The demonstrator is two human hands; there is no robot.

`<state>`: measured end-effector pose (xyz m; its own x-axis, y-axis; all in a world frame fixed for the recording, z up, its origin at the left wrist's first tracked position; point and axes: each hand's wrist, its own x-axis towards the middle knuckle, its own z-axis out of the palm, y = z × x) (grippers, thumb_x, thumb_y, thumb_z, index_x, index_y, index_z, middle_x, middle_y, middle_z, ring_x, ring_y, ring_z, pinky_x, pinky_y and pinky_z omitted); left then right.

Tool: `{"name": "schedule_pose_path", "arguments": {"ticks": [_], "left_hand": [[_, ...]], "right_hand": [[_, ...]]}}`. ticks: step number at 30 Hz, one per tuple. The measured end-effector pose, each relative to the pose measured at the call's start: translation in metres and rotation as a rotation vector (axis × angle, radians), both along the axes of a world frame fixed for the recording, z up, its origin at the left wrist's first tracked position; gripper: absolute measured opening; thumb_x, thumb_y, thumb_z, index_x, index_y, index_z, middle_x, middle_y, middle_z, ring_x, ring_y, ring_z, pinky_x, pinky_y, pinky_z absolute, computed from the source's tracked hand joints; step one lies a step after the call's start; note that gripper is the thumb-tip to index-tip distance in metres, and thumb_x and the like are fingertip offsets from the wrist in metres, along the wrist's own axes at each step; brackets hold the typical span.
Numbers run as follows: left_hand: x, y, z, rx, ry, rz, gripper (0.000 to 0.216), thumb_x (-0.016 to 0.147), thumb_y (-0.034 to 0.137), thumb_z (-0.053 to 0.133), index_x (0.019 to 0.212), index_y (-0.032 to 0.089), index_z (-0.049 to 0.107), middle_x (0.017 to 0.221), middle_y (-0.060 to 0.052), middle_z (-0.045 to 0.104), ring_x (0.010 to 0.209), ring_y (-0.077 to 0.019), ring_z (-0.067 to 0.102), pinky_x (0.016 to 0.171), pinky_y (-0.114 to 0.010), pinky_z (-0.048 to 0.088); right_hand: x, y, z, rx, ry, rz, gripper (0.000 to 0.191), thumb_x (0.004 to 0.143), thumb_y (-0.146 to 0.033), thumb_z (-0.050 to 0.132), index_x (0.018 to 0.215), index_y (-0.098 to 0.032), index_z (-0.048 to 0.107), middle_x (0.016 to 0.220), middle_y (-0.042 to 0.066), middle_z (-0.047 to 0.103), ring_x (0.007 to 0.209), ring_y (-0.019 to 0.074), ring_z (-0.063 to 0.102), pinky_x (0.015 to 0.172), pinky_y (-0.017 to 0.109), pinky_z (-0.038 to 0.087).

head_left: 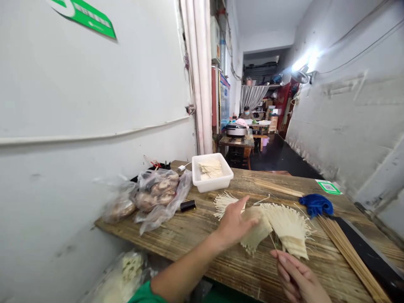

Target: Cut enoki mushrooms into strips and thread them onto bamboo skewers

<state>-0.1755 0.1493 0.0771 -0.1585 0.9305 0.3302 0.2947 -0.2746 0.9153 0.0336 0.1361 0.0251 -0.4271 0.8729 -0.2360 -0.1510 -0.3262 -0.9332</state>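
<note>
My left hand (232, 223) is at a flat, cream bunch of enoki mushrooms (257, 229), its thumb lying over the bunch and the index finger pointing away. The hand and this bunch are blurred, and some of the fingers are hidden. Between thumb and fingertips, my right hand (298, 273) pinches a thin skewer (272, 242), whose upper end meets the bunch's right edge. Fanned out on the table to the right lies a larger bunch of enoki (290, 227). Another enoki clump (223, 203) shows behind my left hand.
The wooden table (189, 231) carries a white tub (212, 185) with pale food inside, bagged mushrooms (159, 191) and a black cylinder (188, 205). Rightward are a blue cloth (316, 205), bundled skewers (350, 252) and a long black object (366, 248). A person (246, 113) sits far back.
</note>
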Motion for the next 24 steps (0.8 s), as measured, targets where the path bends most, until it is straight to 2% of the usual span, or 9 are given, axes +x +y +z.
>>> {"name": "schedule_pose_path", "arguments": {"ticks": [2, 4, 7, 9, 12, 15, 17, 20, 24], "left_hand": [[0.007, -0.004, -0.005, 0.089, 0.027, 0.160, 0.068, 0.074, 0.038, 0.069, 0.136, 0.018, 0.048, 0.142, -0.012, 0.047, 0.133, -0.0293, 0.038, 0.113, -0.043, 0.024], [0.012, -0.004, -0.012, 0.131, -0.032, 0.209, 0.064, 0.080, 0.042, 0.061, 0.138, 0.019, 0.045, 0.144, -0.011, 0.044, 0.135, -0.0269, 0.036, 0.113, -0.042, 0.025], [0.017, 0.013, -0.022, 0.108, -0.270, 0.137, 0.061, 0.087, 0.048, 0.050, 0.139, 0.018, 0.042, 0.144, -0.012, 0.043, 0.134, -0.0248, 0.039, 0.111, -0.040, 0.030], [0.017, 0.032, -0.029, 0.067, -0.443, 0.096, 0.061, 0.088, 0.052, 0.047, 0.137, 0.016, 0.045, 0.142, -0.014, 0.046, 0.131, -0.0252, 0.043, 0.110, -0.039, 0.033], [0.017, 0.059, -0.038, 0.019, -0.566, 0.142, 0.058, 0.085, 0.055, 0.051, 0.129, 0.017, 0.055, 0.138, -0.014, 0.051, 0.128, -0.0270, 0.046, 0.108, -0.040, 0.034], [0.018, 0.076, -0.046, 0.022, -0.603, 0.205, 0.051, 0.082, 0.051, 0.058, 0.121, 0.018, 0.061, 0.129, -0.013, 0.059, 0.124, -0.0268, 0.051, 0.107, -0.039, 0.035], [0.017, 0.083, -0.051, 0.038, -0.677, 0.243, 0.048, 0.077, 0.045, 0.066, 0.116, 0.017, 0.063, 0.118, -0.013, 0.066, 0.118, -0.0266, 0.056, 0.105, -0.038, 0.037], [0.013, 0.088, -0.059, 0.046, -0.797, 0.286, 0.047, 0.070, 0.036, 0.075, 0.110, 0.015, 0.064, 0.106, -0.013, 0.070, 0.112, -0.0257, 0.060, 0.101, -0.037, 0.040], [0.006, 0.089, -0.069, 0.014, -0.762, 0.254, 0.045, 0.070, 0.037, 0.075, 0.107, 0.015, 0.064, 0.106, -0.012, 0.070, 0.106, -0.0221, 0.062, 0.097, -0.034, 0.043]], "right_hand": [[-0.018, 0.002, 0.001, 0.037, 0.096, -0.121, 0.042, 0.066, -0.053, 0.075, 0.091, -0.020, 0.069, 0.057, -0.007, 0.038, 0.039, -0.0006, 0.018, 0.037, 0.015, 0.013], [-0.038, 0.008, 0.001, 0.076, 0.154, -0.232, 0.044, 0.065, -0.051, 0.077, 0.095, -0.019, 0.070, 0.058, -0.006, 0.042, 0.039, 0.0000, 0.022, 0.036, 0.015, 0.014], [-0.068, 0.026, -0.002, 0.115, 0.211, -0.308, 0.046, 0.061, -0.047, 0.080, 0.095, -0.018, 0.071, 0.058, -0.004, 0.048, 0.041, 0.0022, 0.030, 0.036, 0.016, 0.020], [-0.087, 0.043, -0.006, 0.134, 0.239, -0.338, 0.047, 0.058, -0.045, 0.081, 0.094, -0.017, 0.071, 0.058, -0.004, 0.050, 0.042, 0.0033, 0.033, 0.037, 0.017, 0.023], [-0.111, 0.064, -0.019, 0.141, 0.244, -0.357, 0.053, 0.053, -0.048, 0.082, 0.095, -0.016, 0.071, 0.054, -0.006, 0.049, 0.041, 0.0042, 0.033, 0.038, 0.018, 0.024], [-0.127, 0.075, -0.037, 0.140, 0.218, -0.350, 0.062, 0.052, -0.054, 0.078, 0.098, -0.014, 0.071, 0.045, -0.009, 0.041, 0.039, 0.0050, 0.030, 0.037, 0.019, 0.024], [-0.133, 0.079, -0.047, 0.154, 0.194, -0.339, 0.065, 0.053, -0.058, 0.075, 0.099, -0.013, 0.070, 0.041, -0.010, 0.038, 0.038, 0.0054, 0.028, 0.037, 0.020, 0.023], [-0.136, 0.080, -0.059, 0.189, 0.168, -0.311, 0.064, 0.056, -0.058, 0.072, 0.100, -0.012, 0.071, 0.043, -0.008, 0.041, 0.038, 0.0062, 0.029, 0.036, 0.021, 0.025], [-0.138, 0.079, -0.070, 0.203, 0.188, -0.289, 0.057, 0.063, -0.055, 0.068, 0.100, -0.012, 0.072, 0.046, -0.006, 0.045, 0.037, 0.0068, 0.030, 0.034, 0.021, 0.025]]}}
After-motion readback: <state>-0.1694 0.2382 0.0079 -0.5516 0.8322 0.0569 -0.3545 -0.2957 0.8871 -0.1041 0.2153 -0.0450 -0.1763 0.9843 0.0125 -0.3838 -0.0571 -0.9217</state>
